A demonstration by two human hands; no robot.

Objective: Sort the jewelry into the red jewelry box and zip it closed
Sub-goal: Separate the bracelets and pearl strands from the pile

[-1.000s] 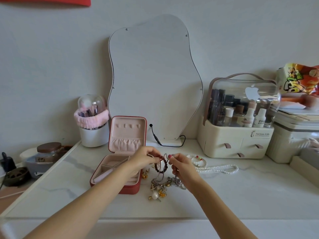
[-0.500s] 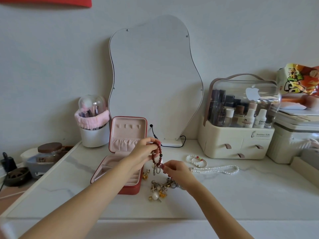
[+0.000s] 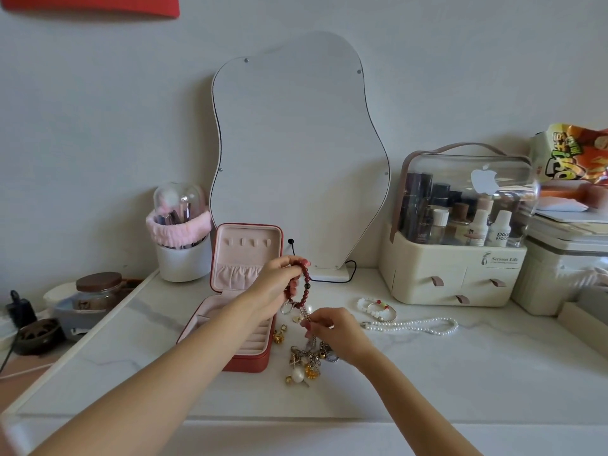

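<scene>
one white marble tabletop point(image 3: 460, 373) against a pale wall point(image 3: 98, 110).

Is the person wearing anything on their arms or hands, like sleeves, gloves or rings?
No sleeves or gloves: both forearms are bare up to the picture's edge. The left hand and right hand show no rings or watch. The fingers have dark pinkish-red nail polish.

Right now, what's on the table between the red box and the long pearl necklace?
In the head view, a tangled jewelry pile lies between the red jewelry box and pearl necklace, with the right hand over it.
</scene>
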